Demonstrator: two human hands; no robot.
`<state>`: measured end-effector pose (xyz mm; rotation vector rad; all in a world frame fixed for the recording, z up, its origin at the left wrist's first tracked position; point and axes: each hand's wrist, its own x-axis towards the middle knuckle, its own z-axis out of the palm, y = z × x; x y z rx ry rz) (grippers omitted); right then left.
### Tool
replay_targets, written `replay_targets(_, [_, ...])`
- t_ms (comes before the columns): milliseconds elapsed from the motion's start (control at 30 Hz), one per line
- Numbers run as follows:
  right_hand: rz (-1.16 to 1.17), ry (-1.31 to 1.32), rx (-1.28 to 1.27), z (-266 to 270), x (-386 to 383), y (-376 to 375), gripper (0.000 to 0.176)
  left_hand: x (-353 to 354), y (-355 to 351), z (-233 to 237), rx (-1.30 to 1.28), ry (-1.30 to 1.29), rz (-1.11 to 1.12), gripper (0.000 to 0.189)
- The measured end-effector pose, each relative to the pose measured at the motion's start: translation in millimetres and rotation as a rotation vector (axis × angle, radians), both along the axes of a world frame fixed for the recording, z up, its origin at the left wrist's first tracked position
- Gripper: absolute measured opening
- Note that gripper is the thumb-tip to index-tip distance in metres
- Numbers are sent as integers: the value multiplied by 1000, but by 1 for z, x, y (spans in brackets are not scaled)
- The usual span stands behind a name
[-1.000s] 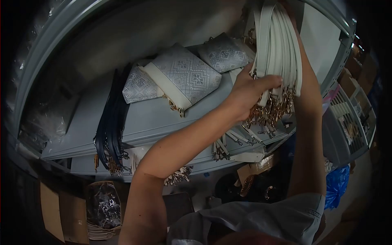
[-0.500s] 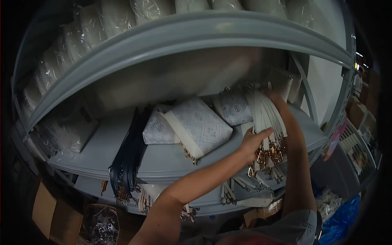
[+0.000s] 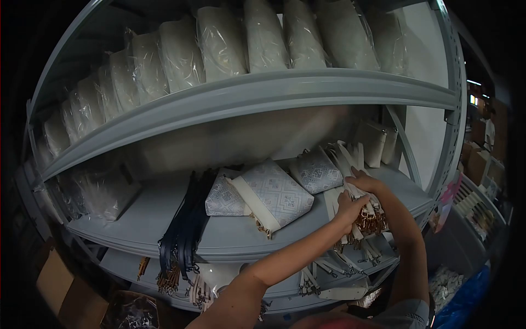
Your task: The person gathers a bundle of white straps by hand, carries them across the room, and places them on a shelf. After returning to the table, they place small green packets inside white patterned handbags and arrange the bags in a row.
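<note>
Many long, flat, white leather-like straps (image 3: 376, 204) fill the curled left hand (image 3: 349, 209); the right hand (image 3: 364, 182) touches them, grip unclear.

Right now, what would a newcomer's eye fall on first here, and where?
Probably the row of plastic-wrapped pale bags on the upper shelf. Below, on the middle shelf, patterned silvery pouches lie beside dark blue straps. At right, the left hand grips white straps; the right hand touches them.

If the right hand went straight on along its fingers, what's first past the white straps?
Likely the rightmost silver-patterned pouch, near the fingertips of the right hand; depth is unclear.
</note>
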<state>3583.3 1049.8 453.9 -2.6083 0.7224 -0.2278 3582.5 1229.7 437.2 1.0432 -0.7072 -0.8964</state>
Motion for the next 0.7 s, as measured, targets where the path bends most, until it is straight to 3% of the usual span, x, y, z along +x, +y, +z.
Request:
replay_targets(133, [29, 17, 56, 0, -6, -1, 87, -13, 24, -15, -34, -200, 11, 52])
replay_targets(333, [-21, 42, 41, 6, -9, 10, 85, -30, 127, -6, -100, -519, 0, 77])
replay_targets(400, [-59, 67, -18, 11, -12, 22, 83, -35, 166, -2, -63, -856, 29, 67])
replay_targets(567, [-140, 67, -101, 17, -28, 63, 76, -44, 251, -19, 42, -782, 56, 55])
replay_targets(700, [-106, 134, -372, 33, -65, 124, 73, -67, 332, -60, 139, -748, 163, 42])
